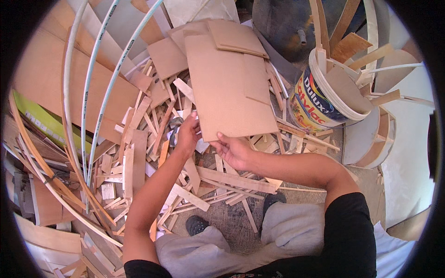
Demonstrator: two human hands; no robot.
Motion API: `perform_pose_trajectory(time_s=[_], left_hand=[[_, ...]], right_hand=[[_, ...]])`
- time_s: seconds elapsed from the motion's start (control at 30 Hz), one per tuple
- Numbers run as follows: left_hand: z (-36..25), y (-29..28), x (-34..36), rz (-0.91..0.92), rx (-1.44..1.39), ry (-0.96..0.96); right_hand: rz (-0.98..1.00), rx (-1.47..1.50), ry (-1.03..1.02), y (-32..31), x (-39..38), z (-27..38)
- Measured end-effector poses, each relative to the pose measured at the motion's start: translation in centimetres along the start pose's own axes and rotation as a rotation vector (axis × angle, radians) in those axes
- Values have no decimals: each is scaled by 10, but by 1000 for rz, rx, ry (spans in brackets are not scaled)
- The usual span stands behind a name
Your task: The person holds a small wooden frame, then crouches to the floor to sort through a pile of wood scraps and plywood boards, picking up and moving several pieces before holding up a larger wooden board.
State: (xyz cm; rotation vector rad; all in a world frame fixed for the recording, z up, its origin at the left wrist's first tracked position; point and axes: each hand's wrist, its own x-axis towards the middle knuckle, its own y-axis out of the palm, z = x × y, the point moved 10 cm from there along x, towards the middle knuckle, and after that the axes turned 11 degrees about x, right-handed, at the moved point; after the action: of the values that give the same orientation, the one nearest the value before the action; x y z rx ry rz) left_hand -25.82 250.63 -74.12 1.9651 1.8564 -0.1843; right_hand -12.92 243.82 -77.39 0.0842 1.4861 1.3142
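Note:
A flat brown fibreboard panel (227, 92) lies tilted over the pile in front of me, its near edge toward me. My right hand (234, 152) grips this near edge close to the left corner, thumb on top and fingers underneath. At the panel's left edge, just above that corner, my left hand (188, 133) is closed with its fingertips against the board; the fingers are partly hidden. Smaller brown board pieces (237, 38) rest on and behind the panel's far end. Loose wood offcuts (236, 178) lie heaped beneath and around it.
A paint bucket (320, 99) full of wood strips stands at the right, beside a curved wooden piece (371, 139). Long bent pipes (109, 76) arch up at the left before large leaning boards (55, 78). A dark tank-like object (296, 37) stands behind. My shoes (197, 225) touch the scraps.

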Motion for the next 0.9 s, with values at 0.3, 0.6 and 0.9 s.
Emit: perform_pose_trajectory(time_s=[0.3, 0.6, 0.9], left_hand=[[30, 15, -9, 36, 29, -22], [39, -27, -43, -69, 67, 13], [64, -120, -76, -252, 159, -64]], right_hand=[[-5, -107, 60, -49, -8, -27], [-436, -58, -223, -166, -36, 49], [-493, -540, -613, -186, -64, 52]])
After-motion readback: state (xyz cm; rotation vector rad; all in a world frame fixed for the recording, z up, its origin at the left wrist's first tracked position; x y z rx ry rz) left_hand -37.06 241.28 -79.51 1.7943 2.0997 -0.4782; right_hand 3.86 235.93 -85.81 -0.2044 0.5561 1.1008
